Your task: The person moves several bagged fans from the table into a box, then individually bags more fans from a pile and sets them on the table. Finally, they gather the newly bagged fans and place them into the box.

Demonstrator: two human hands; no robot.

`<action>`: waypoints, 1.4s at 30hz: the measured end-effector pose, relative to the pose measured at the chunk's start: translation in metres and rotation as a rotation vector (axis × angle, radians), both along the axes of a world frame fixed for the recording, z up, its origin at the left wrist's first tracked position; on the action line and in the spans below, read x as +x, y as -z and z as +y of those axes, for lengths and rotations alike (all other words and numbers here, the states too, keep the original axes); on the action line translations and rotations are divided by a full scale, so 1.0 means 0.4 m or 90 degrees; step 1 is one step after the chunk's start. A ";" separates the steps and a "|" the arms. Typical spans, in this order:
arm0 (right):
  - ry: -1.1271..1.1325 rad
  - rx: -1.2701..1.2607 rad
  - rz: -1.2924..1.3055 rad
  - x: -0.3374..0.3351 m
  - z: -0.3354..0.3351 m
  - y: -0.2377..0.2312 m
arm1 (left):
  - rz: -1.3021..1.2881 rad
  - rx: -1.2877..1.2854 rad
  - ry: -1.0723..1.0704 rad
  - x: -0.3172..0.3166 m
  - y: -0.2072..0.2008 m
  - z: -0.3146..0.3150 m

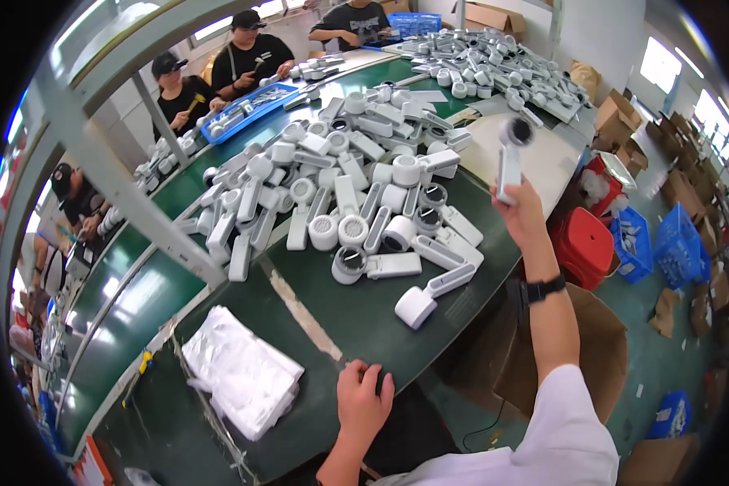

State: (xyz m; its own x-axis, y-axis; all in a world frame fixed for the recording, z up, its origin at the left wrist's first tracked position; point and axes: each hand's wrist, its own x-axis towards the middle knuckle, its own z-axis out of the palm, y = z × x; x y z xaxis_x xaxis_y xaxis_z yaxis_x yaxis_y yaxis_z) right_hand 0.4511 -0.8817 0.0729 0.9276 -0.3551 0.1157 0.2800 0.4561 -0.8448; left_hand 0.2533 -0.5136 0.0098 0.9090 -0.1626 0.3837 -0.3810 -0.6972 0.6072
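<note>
My right hand (520,212) is raised above the bench's right edge, gripping a white handheld fan (510,158) by its handle, round head up. My left hand (363,399) rests fingers-down on the near edge of the dark green bench (356,320); whether it holds anything I cannot tell. A big heap of the same white fans (356,190) covers the middle of the bench. The closest loose fan (429,296) lies between my two hands. A stack of white plastic bags (241,371) lies left of my left hand.
A second heap of fans (494,69) lies at the far end, beside a blue tray (247,112). Several people sit along the far left side. An open cardboard box (599,348), a red stool (585,243) and blue crates (676,243) stand on the floor at right.
</note>
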 end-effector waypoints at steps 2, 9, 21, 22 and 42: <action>-0.138 0.017 -0.024 -0.129 0.112 -0.023 | -0.008 0.012 -0.025 -0.017 -0.007 0.033; -0.310 0.061 -0.025 -0.475 0.409 0.034 | -0.164 -0.175 0.052 -0.125 -0.116 0.140; -0.535 0.082 0.115 -0.457 0.782 0.148 | -0.111 0.125 -0.197 -0.110 -0.115 0.476; -0.522 0.066 0.101 -0.456 0.793 0.166 | -0.094 0.187 -0.185 -0.100 -0.111 0.480; -0.545 -0.020 0.077 -0.472 0.768 0.184 | 0.006 -0.090 -0.207 -0.089 -0.144 0.459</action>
State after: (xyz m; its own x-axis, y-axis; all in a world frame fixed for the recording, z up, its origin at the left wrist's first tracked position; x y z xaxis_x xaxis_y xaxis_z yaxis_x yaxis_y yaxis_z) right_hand 0.2622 -0.5745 -0.0006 0.8810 0.4732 -0.0028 -0.2416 0.4448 -0.8624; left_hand 0.2177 -0.3298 0.0675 0.9081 0.1897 0.3733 -0.1475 -0.6894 0.7092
